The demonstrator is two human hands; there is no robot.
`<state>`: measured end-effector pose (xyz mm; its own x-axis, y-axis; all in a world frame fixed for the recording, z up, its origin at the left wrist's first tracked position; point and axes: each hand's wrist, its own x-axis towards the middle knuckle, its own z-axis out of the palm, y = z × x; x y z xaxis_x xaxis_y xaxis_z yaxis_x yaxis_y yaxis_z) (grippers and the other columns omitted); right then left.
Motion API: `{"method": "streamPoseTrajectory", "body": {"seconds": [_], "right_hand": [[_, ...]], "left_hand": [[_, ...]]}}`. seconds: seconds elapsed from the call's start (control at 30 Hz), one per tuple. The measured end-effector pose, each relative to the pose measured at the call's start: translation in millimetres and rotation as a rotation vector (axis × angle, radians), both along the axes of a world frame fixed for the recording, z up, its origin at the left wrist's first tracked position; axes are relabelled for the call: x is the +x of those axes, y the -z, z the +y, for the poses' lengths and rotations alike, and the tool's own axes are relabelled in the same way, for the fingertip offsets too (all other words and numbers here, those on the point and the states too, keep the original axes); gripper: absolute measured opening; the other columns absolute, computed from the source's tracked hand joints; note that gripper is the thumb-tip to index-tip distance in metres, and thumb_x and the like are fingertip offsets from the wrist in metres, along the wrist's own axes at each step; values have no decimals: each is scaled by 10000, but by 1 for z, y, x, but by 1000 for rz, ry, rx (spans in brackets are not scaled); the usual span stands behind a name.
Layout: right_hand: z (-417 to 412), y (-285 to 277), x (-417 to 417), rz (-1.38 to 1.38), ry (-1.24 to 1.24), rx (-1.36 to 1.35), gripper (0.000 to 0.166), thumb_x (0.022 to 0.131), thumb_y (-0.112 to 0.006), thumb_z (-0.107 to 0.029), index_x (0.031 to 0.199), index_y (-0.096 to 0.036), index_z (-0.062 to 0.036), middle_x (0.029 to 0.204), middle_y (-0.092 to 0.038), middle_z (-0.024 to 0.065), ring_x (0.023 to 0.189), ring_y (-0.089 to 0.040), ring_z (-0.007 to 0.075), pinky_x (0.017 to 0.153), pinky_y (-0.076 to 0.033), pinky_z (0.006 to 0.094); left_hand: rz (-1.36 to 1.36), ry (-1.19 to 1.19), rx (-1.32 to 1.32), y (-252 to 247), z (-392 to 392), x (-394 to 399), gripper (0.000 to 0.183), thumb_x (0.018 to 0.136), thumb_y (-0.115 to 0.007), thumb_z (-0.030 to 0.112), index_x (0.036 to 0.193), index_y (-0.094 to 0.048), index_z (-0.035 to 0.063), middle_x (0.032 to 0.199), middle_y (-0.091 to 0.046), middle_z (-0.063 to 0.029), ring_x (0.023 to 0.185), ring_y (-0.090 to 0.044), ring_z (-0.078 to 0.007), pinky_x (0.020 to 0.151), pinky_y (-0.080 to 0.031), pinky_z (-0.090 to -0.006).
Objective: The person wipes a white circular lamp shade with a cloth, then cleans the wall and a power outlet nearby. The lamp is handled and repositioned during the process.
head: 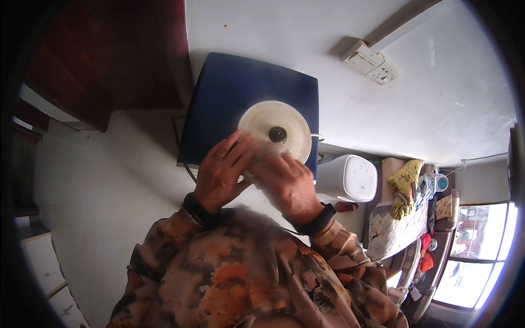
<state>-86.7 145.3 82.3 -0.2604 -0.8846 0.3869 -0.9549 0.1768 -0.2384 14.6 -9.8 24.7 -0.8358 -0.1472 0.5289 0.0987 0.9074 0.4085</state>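
Observation:
A round off-white kettle power base [259, 119] with a black connector [277, 134] at its centre sits on a dark blue flat top [229, 86]. Its white cord [318, 136] leaves on the right. My left hand [225, 166] lies at the near left rim, fingers straight and slightly apart, with a ring on one finger. Over the near part of the base, my right hand [289, 180] is blurred by motion. A whitish, see-through cloth or tissue [262, 158] is bunched under its fingers. The near rim is partly hidden by both hands.
A white appliance with a touch panel [361, 178] stands right of the blue top. A wall socket box [371, 65] is at the upper right. Dark red furniture [123, 53] stands at the left. Further right are a cloth-covered table [398, 229] and a bright window [480, 233].

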Motion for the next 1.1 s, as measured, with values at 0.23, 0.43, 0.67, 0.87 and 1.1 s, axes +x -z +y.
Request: {"method": "streamPoseTrajectory", "body": {"seconds": [0.23, 0.43, 0.67, 0.87, 1.1], "right_hand": [[22, -8, -15, -4, -6, 111, 247, 714, -744, -148, 955, -696, -128, 863, -603, 35, 754, -615, 236, 615, -523, 352], [-6, -6, -5, 3, -38, 59, 210, 714, -711, -79, 912, -660, -126, 830, -540, 30, 735, -584, 215, 618, -513, 353], [39, -14, -34, -102, 189, 166, 245, 741, -738, -115, 976, -715, -180, 916, -611, 26, 846, -625, 231, 651, -541, 363], [11, 6, -61, -5, 419, -12, 173, 824, -698, -145, 997, -705, -152, 983, -623, 48, 862, -616, 264, 671, -533, 371], [19, -6, -11, -74, 125, 99, 265, 775, -680, -50, 1025, -713, -130, 1061, -668, 62, 860, -633, 283, 745, -550, 378]], "left_hand": [[-15, 23, 43, -3, -2, 1, 603, 710, -783, 215, 1267, -618, 54, 1394, -545, -99, 1321, -471, -287, 1047, -425, -423], [14, 19, -1, 3, -3, -1, 587, 740, -759, 262, 1263, -605, 47, 1368, -549, -108, 1311, -469, -283, 1044, -417, -416], [-31, 33, 56, 0, -4, 1, 651, 712, -802, 308, 1290, -609, 78, 1412, -531, -101, 1339, -445, -298, 1060, -411, -427], [-31, 40, 62, -4, -2, -1, 663, 720, -800, 326, 1305, -604, 82, 1405, -540, -102, 1329, -451, -322, 1066, -408, -434], [-17, 26, 42, 0, -3, 2, 648, 715, -807, 299, 1286, -602, 70, 1399, -533, -101, 1324, -455, -314, 1055, -417, -445]]}}
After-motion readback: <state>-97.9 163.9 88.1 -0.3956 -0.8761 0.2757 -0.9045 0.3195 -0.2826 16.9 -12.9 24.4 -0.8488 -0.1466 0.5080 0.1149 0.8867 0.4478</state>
